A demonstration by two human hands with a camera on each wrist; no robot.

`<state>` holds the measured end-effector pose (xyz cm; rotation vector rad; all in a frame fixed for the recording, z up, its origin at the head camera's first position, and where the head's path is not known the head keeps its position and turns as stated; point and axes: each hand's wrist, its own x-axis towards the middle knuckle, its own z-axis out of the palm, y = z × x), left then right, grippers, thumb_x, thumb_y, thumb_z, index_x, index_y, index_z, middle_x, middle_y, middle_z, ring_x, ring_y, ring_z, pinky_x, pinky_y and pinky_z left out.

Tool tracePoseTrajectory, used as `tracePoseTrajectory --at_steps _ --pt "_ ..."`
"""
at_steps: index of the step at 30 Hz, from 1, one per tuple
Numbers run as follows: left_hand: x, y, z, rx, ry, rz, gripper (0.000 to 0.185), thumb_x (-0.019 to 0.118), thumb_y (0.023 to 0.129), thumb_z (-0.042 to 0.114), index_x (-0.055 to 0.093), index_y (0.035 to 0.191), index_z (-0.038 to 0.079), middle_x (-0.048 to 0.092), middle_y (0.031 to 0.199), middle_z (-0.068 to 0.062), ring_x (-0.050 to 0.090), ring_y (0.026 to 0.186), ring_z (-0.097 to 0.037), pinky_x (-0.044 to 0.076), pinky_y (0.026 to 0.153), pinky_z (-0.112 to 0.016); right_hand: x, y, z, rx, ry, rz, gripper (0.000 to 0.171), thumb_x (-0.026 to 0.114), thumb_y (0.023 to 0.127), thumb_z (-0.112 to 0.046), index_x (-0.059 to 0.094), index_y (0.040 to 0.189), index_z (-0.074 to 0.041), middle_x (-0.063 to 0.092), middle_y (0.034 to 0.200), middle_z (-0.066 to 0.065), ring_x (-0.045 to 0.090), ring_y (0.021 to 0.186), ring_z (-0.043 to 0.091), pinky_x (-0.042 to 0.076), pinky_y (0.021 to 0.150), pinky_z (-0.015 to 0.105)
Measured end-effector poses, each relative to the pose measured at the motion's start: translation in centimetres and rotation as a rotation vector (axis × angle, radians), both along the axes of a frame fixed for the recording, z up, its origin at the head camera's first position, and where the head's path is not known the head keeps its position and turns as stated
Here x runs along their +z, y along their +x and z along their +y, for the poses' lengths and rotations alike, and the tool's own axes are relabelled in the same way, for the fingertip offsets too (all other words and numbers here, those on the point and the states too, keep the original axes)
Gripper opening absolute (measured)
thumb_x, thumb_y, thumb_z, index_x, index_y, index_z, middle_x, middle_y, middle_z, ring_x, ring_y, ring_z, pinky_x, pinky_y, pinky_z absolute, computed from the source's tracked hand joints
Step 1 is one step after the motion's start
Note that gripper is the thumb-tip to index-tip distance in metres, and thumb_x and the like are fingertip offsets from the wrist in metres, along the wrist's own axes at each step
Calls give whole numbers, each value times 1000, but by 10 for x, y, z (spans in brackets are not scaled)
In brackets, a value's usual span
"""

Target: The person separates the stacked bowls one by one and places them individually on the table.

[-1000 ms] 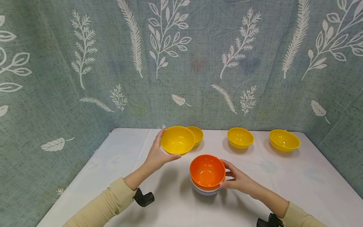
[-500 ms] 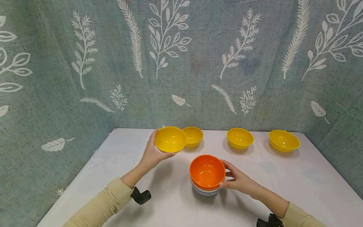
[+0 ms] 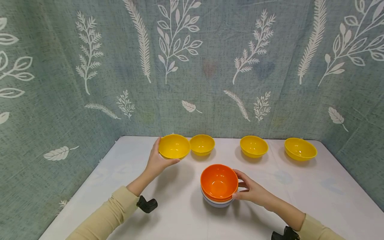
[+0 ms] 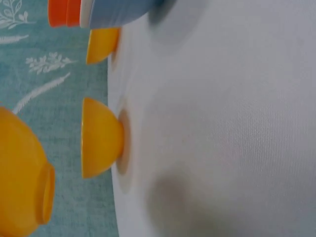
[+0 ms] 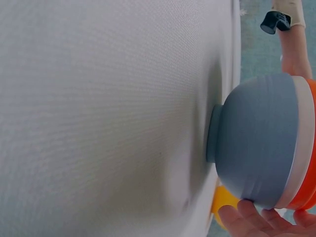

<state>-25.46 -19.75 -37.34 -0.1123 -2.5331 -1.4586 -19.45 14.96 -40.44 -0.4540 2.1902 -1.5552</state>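
Note:
My left hand [image 3: 157, 162] grips a yellow bowl [image 3: 174, 146] by its rim and underside, held just above the white table [image 3: 315, 200] at the back left. That bowl [image 4: 22, 185] also fills the left wrist view's lower left. Right beside it stands another yellow bowl [image 3: 202, 144] [image 4: 101, 137]. My right hand [image 3: 251, 190] holds the side of a nested stack of bowls [image 3: 219, 185], orange on top, white and grey-blue beneath. The right wrist view shows the stack [image 5: 266, 143] from below with fingertips [image 5: 256, 219] on it.
Two more yellow bowls [image 3: 253, 145] [image 3: 300, 148] stand along the back of the table. A teal leaf-patterned cloth [image 3: 192, 66] walls the table on three sides. A black wrist camera [image 3: 147, 204] sits on my left forearm.
My left hand has carried the yellow bowl back and to the left, away from the stack, and lowered it beside the second yellow bowl. The right hand and stack have stayed still.

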Motion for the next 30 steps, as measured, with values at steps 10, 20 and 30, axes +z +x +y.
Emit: tracePoseTrajectory --at_steps 10,20,30 --pt "-14 -14 -15 83 -32 -23 110 81 67 29 9 146 6 20 147 -19 27 130 -36 26 104 -53 2 1 -1 -8 7 3 82 70 80 -25 21 144 -9 27 144 19 43 119 33 45 93 41" --pt "-26 -29 -30 147 -52 -60 107 78 70 28 6 146 4 17 147 -22 24 130 -39 25 105 -53 2 2 0 -5 4 -2 82 70 81 -24 20 144 -9 26 144 19 42 120 33 45 92 40" --pt "-41 -39 -35 172 -75 -95 107 78 70 29 6 145 3 14 148 -22 19 131 -42 23 104 -57 3 2 0 -1 6 -2 81 69 81 -24 20 144 -9 26 145 19 41 121 34 44 94 42"
